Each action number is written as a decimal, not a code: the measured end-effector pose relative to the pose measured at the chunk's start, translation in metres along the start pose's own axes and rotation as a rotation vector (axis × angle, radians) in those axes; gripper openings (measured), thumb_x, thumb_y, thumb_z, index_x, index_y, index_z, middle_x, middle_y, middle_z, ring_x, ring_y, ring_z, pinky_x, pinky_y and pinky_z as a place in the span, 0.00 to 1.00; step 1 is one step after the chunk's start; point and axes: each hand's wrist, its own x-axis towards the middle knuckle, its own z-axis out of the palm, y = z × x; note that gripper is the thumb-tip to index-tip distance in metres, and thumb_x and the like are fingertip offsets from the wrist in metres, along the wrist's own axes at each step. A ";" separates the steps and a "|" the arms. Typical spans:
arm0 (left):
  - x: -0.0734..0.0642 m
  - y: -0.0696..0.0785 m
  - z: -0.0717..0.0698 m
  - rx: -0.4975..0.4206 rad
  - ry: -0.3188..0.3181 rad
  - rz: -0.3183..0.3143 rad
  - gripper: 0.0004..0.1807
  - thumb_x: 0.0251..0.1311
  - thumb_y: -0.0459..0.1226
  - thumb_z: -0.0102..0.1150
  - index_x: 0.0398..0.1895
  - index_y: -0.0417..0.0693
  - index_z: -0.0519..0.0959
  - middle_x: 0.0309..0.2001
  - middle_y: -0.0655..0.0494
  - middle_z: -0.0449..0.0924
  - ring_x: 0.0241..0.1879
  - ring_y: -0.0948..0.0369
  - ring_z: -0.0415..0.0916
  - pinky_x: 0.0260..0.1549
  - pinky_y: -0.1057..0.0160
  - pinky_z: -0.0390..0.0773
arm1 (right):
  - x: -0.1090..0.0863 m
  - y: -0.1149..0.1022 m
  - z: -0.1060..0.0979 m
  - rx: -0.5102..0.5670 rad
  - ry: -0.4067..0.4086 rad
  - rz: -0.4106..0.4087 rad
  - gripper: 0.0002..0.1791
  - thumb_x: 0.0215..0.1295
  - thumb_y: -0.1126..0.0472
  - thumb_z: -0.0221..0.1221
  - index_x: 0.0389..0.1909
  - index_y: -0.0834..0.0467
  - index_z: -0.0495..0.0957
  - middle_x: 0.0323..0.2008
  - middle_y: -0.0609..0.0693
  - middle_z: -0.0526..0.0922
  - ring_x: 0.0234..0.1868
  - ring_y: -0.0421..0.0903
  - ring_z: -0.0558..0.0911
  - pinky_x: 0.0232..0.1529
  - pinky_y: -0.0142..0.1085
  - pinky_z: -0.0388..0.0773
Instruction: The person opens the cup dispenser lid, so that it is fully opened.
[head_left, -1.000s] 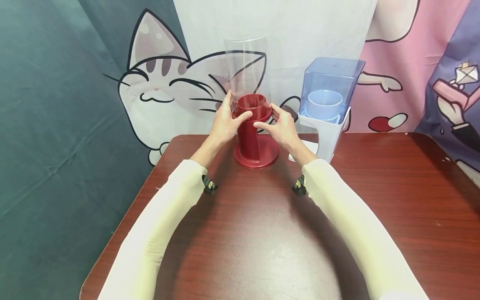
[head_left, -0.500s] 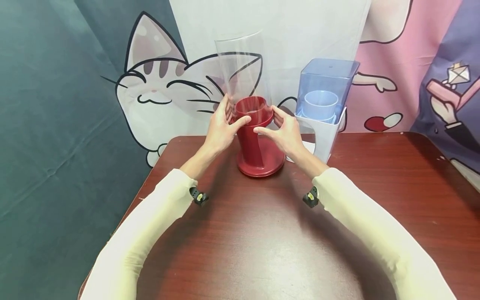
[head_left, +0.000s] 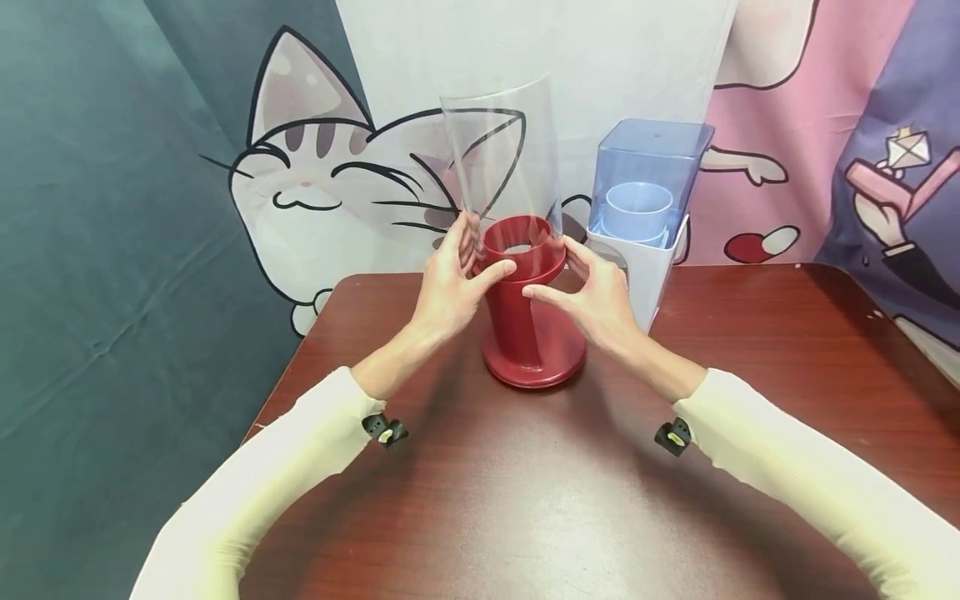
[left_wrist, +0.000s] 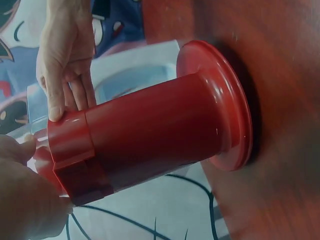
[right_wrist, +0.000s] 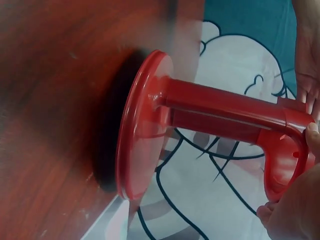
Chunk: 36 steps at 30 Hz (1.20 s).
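A red plastic stand (head_left: 512, 323) with a round base, an upright column and a ring-shaped collar is between my hands, toward the back of the table. A tall clear tube (head_left: 504, 158) rises out of the collar, tilted slightly. My left hand (head_left: 448, 292) grips the collar from the left, thumb in front and fingers around the side. On the opposite side my right hand (head_left: 600, 296) holds the collar's rim the same way. In the right wrist view the base (right_wrist: 145, 130) has a dark shadow beside it; whether it touches the table cannot be told.
Just right of the stand is a white dispenser with a see-through blue box (head_left: 652, 187) on top. Behind the brown table (head_left: 517, 475) hangs a printed cartoon curtain (head_left: 300, 200).
Both hands have brought the red stand and its clear tube nearer to me and slightly right. The tube's tilt has varied a little. The head view has shifted slightly.
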 end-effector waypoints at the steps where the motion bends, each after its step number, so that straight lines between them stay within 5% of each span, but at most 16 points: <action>1: -0.003 0.001 0.001 -0.004 -0.003 -0.004 0.53 0.63 0.33 0.76 0.85 0.39 0.52 0.81 0.48 0.62 0.78 0.61 0.62 0.71 0.63 0.68 | -0.003 0.000 -0.002 -0.003 -0.005 -0.005 0.49 0.56 0.48 0.81 0.77 0.53 0.72 0.69 0.51 0.79 0.72 0.49 0.76 0.74 0.51 0.71; 10: -0.024 0.009 0.008 -0.015 -0.035 -0.009 0.54 0.62 0.34 0.77 0.85 0.40 0.53 0.81 0.47 0.61 0.78 0.58 0.63 0.71 0.62 0.69 | -0.031 -0.001 -0.021 0.037 -0.036 -0.033 0.46 0.58 0.55 0.81 0.76 0.56 0.73 0.69 0.55 0.79 0.71 0.52 0.77 0.71 0.51 0.73; 22: -0.040 0.016 0.018 -0.033 -0.082 -0.032 0.53 0.61 0.35 0.78 0.84 0.41 0.56 0.79 0.51 0.65 0.77 0.59 0.65 0.69 0.63 0.70 | -0.060 0.000 -0.040 0.031 -0.041 0.029 0.44 0.60 0.54 0.79 0.76 0.54 0.73 0.70 0.53 0.78 0.70 0.52 0.78 0.65 0.50 0.78; 36: -0.046 0.019 0.021 -0.008 -0.135 0.042 0.51 0.59 0.33 0.79 0.83 0.42 0.59 0.77 0.52 0.69 0.76 0.58 0.67 0.69 0.65 0.70 | -0.074 0.001 -0.052 0.080 -0.048 0.046 0.39 0.60 0.63 0.78 0.74 0.55 0.76 0.68 0.53 0.80 0.68 0.52 0.80 0.59 0.30 0.78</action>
